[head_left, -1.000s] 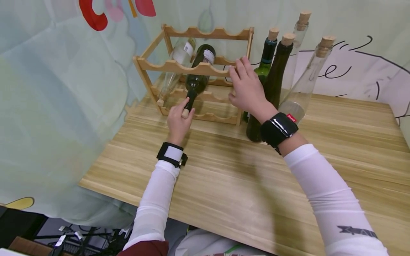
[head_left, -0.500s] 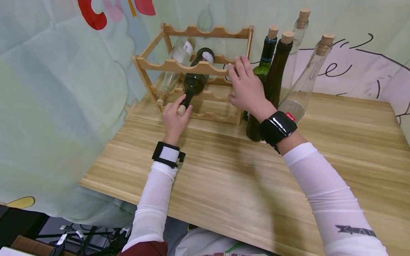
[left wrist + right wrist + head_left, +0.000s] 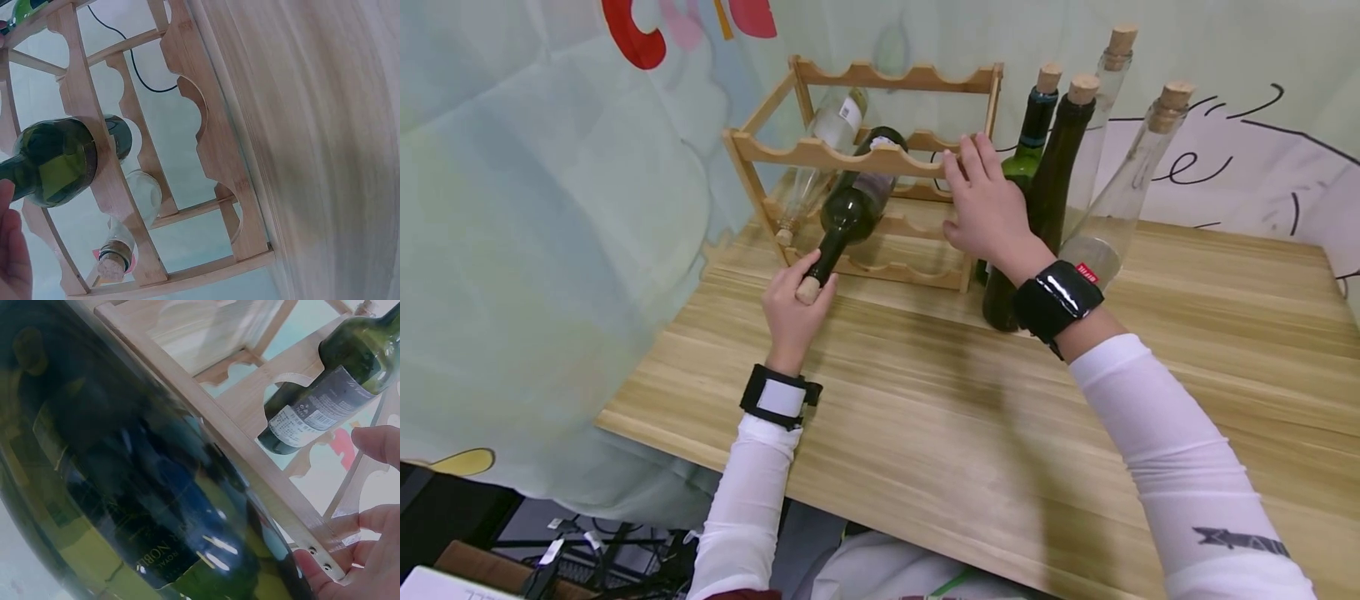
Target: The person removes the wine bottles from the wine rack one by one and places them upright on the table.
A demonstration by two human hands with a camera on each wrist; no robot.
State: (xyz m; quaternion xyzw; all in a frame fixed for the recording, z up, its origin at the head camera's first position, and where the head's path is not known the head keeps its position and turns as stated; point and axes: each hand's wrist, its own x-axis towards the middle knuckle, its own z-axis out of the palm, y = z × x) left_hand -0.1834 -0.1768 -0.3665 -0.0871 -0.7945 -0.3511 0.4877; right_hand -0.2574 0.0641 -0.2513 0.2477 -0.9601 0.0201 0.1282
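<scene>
My left hand (image 3: pixel 793 315) grips the neck of a dark green wine bottle (image 3: pixel 850 212), just behind its cork. The bottle slants toward me from the wooden wine rack (image 3: pixel 823 156), its base still inside on the middle level. In the right wrist view the label (image 3: pixel 325 403) on this bottle shows. My right hand (image 3: pixel 988 204) holds the rack's upper front right corner, fingers over the rail and thumb in front. A clear corked bottle (image 3: pixel 801 192) lies in the rack's left slot.
Right of the rack stand a green bottle (image 3: pixel 1021 162), a dark bottle (image 3: pixel 1060 167) and two clear bottles, one of them the nearer clear bottle (image 3: pixel 1123 200), all corked. A wooden table (image 3: pixel 925 433) lies underneath, with a printed curtain (image 3: pixel 587 208) behind and left.
My left hand has drawn the dark wine bottle farther out toward me and slightly left, its base sliding forward in the rack. The right hand keeps its hold on the rack corner.
</scene>
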